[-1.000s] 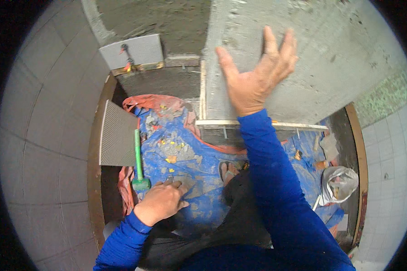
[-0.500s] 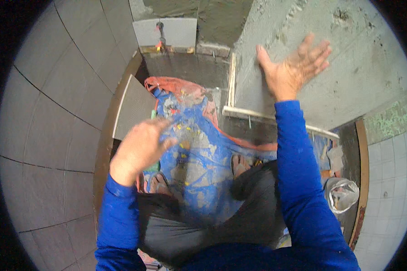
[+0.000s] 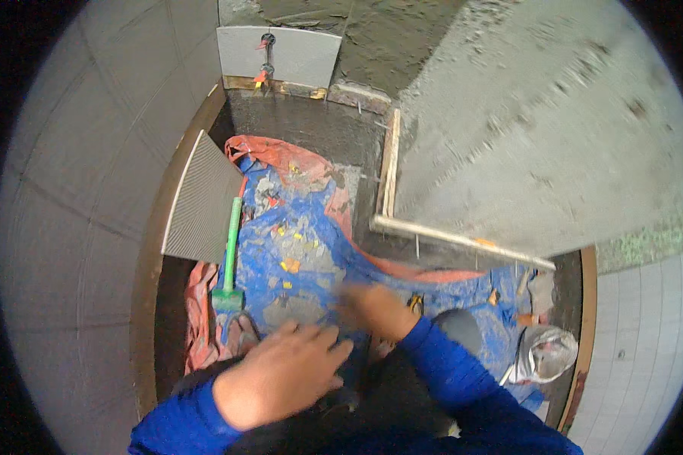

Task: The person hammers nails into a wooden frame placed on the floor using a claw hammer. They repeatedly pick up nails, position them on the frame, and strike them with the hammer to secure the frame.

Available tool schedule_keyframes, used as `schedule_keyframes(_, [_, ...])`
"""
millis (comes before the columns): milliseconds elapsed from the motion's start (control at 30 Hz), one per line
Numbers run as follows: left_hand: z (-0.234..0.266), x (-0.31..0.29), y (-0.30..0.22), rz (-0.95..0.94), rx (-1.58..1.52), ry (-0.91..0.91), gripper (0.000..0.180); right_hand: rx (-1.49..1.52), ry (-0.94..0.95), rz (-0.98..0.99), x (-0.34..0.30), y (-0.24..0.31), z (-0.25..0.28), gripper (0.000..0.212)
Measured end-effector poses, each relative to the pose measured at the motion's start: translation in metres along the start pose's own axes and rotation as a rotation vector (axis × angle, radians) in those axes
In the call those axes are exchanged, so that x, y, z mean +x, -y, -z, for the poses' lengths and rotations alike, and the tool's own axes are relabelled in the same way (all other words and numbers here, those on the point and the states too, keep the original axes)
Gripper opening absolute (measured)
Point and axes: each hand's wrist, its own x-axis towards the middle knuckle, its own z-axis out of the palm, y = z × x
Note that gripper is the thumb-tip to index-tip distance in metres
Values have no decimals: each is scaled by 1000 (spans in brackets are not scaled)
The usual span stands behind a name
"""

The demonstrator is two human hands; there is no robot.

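My left hand [image 3: 284, 371] hovers low over my lap with its fingers spread and nothing in them. Beside it, a little farther to the right, is my right hand [image 3: 379, 307]; motion smears its fingers, so I cannot make out whether it holds anything. Left of both hands, a green mallet [image 3: 233, 243] lies with its head toward me. Past the mallet, a ribbed tile [image 3: 201, 201] leans against the left wall. Below the hands a blue tarp [image 3: 265, 235], dirty with mortar crumbs, covers the floor.
A white tile [image 3: 300, 57] with pipe fittings sits on the far wall beside wet mortar [image 3: 395, 45]. Wooden strips [image 3: 463, 241] edge the broad grey mortar surface [image 3: 539, 152] at right. An orange-red sheet [image 3: 281, 155] borders the tarp. A whitish bag [image 3: 550, 355] stands at lower right.
My right hand has dropped from in front of the grey surface toward my lap. My left hand has moved down and right, uncovering the mallet. The view has shifted slightly.
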Motion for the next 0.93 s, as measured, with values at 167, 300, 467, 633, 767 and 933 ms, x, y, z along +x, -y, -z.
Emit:
schedule_keyframes(167, [6, 19, 60, 87, -89, -37, 18, 325, -183, 307, 42, -20, -32, 53])
schedule_keyframes(300, [-22, 48, 122, 351, -214, -238, 17, 255, -1, 3, 44, -15, -44, 53])
schedule_keyframes(467, [-103, 44, 97, 758, -266, -6, 28, 96, 530, -15, -52, 25, -30, 44])
schedule_keyframes(633, [-198, -12, -74, 493, -386, 268, 26, 184, 342, -80, -216, 64, 94, 46])
schedule_keyframes(767, [-188, -2, -210, 447, -676, 227, 26, 488, 333, -492, -299, 42, 175, 52])
schedule_keyframes(933, [-24, -25, -168, 439, -759, 307, 29, 334, -25, -729, -400, 46, 220, 63])
